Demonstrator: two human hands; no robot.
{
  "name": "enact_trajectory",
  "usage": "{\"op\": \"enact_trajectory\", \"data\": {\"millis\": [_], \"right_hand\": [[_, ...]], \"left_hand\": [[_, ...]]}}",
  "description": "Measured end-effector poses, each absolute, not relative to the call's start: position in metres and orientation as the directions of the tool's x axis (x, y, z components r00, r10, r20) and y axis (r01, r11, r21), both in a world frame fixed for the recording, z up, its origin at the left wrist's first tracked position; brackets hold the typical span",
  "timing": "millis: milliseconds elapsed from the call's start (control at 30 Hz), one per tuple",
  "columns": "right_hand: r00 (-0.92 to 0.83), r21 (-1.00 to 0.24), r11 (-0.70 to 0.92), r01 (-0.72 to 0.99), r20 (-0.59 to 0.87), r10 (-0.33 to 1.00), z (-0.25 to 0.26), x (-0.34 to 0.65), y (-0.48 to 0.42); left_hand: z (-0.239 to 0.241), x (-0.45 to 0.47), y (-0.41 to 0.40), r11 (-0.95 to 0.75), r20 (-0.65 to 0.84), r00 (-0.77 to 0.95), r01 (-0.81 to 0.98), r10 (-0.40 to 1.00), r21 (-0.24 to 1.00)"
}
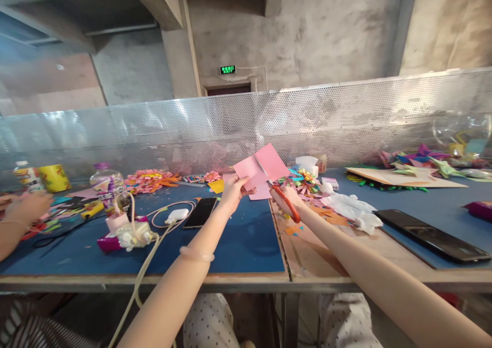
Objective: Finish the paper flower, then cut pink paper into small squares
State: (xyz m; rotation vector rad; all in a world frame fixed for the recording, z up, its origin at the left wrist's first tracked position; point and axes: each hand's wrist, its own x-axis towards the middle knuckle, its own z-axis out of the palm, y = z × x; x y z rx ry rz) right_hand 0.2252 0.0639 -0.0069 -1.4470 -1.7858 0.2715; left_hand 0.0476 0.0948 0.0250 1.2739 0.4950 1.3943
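A sheet of pink paper (pixel 271 162) is held up above the table, its lower left edge pinched in my left hand (pixel 233 191). My right hand (pixel 287 200) grips orange-handled scissors (pixel 286 202). Their blades lie across the middle of the sheet, with a cut line running toward its upper edge. More pink paper shows just below the sheet, partly hidden by it and by my hands. Behind my left hand lies a piece of yellow paper (pixel 216 186).
A dark phone (pixel 200 213), a white charger (pixel 177 216) and a power strip (pixel 134 235) with cables lie left. Crumpled white plastic (pixel 353 208) and a larger black phone (pixel 430 234) lie right. Folded paper pieces (pixel 151 183) line the back. A co-worker's hand (pixel 28 207) is far left.
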Motion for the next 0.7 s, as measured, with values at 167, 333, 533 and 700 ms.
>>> {"op": "enact_trajectory", "data": {"millis": [167, 333, 533, 700], "right_hand": [[-0.014, -0.639, 0.313, 0.703, 0.427, 0.904, -0.0056, 0.2249, 0.0625], [-0.001, -0.658, 0.301, 0.691, 0.415, 0.91, -0.0064, 0.2249, 0.0618], [0.005, -0.651, 0.295, 0.699, 0.417, 0.909, -0.0077, 0.2238, 0.0615], [-0.03, -0.598, 0.292, 0.746, 0.408, 0.912, -0.0062, 0.2229, 0.0631]], "left_hand": [[0.0248, 0.0476, 0.0957, -0.27, 0.389, 0.203, -0.442, 0.899, 0.855], [0.0256, 0.0471, 0.0957, -0.268, 0.386, 0.206, -0.437, 0.899, 0.859], [0.0237, 0.0453, 0.098, -0.28, 0.387, 0.195, -0.418, 0.901, 0.864], [0.0217, 0.044, 0.1017, -0.286, 0.37, 0.127, -0.427, 0.92, 0.858]]}}
